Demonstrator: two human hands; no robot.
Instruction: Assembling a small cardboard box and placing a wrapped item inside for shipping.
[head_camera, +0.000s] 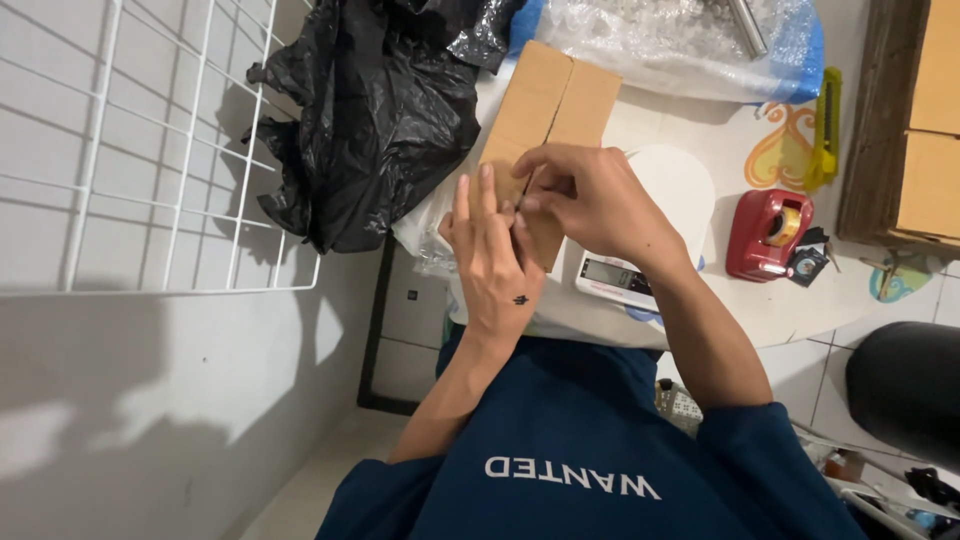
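Note:
A brown cardboard box (552, 100) lies on a white table (730, 140), its closed flaps meeting in a centre seam. My left hand (492, 255) rests flat on the box's near end with fingers straight and together. My right hand (590, 200) is curled over the same end, fingertips pinched at the seam beside the left fingers. Whether something thin sits between those fingertips is hidden. A white digital scale (640, 270) lies partly under the box and my right wrist.
A red tape dispenser (768, 232) stands right of the scale. A yellow utility knife (826, 125) lies further back. Bubble wrap (680, 40) and a black plastic bag (380, 110) sit at the far side. A white wire rack (170, 150) hangs on the left wall.

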